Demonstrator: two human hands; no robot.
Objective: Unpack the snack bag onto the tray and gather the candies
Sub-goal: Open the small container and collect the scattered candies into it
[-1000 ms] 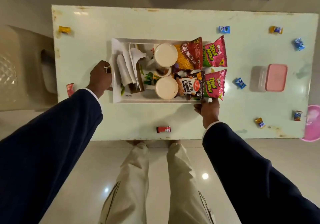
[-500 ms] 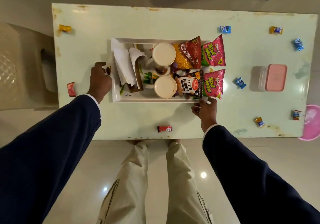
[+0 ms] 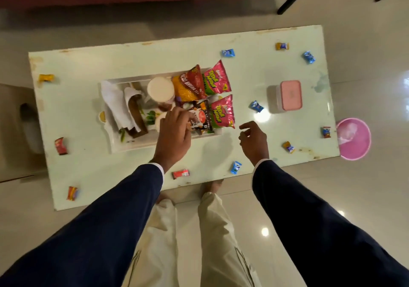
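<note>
A white tray [image 3: 132, 148] sits mid-table holding two pink snack packets [image 3: 215, 80], a red-orange packet [image 3: 188, 85], a salted peanuts packet [image 3: 202, 118], a white cup [image 3: 161, 88] and napkins [image 3: 117, 105]. My left hand [image 3: 174, 131] lies over the tray's near right part, covering a second cup, fingertips on the peanuts packet; whether it grips is unclear. My right hand [image 3: 254, 140] hovers over the bare table just right of the tray, fingers loosely apart and holding nothing. Several wrapped candies lie scattered: blue ones [image 3: 236, 167] [image 3: 256, 106], a red one [image 3: 180, 174].
More candies lie near the table edges: yellow [image 3: 46, 78], red [image 3: 60, 146], orange [image 3: 72, 193], blue [image 3: 309, 57]. A pink-lidded box [image 3: 290, 95] stands right of the tray. A pink bowl [image 3: 354, 138] sits off the table's right end. A beige chair [image 3: 22, 120] stands at the left.
My left hand left the tray's left edge and moved right, over the tray onto the peanuts packet. My right hand came off the tray's near edge and shifted right. The view tilted.
</note>
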